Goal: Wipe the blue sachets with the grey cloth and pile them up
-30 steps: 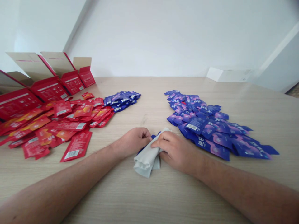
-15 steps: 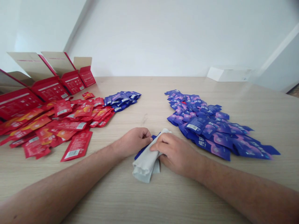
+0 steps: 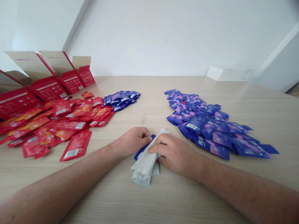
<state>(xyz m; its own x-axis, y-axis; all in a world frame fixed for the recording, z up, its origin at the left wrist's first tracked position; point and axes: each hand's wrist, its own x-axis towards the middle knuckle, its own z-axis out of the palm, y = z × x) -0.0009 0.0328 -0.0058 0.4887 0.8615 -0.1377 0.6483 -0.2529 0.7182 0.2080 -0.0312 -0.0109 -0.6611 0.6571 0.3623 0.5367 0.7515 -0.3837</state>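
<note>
In the middle of the near table, my right hand (image 3: 175, 154) is closed on a folded white cloth (image 3: 146, 160), which looks like a thin wipe or tissue. The cloth lies slanted over a blue sachet (image 3: 139, 154), so only the sachet's left edge shows. My left hand (image 3: 135, 141) is closed, its thumb and fingertips pinching the upper left edge of that sachet. Right of my hands spreads a heap of blue and purple sachets (image 3: 215, 127). A smaller pile of blue sachets (image 3: 121, 99) lies beyond my left hand.
Many red and orange sachets (image 3: 76, 144) are strewn over the left of the table. Behind them stand several red cartons (image 3: 48, 88) with raised flaps. At the back right, a white box (image 3: 230, 74) rests near the wall.
My right hand and the cloth have shifted slightly to the left over the blue sachet. My left hand has barely moved. The piles look the same.
</note>
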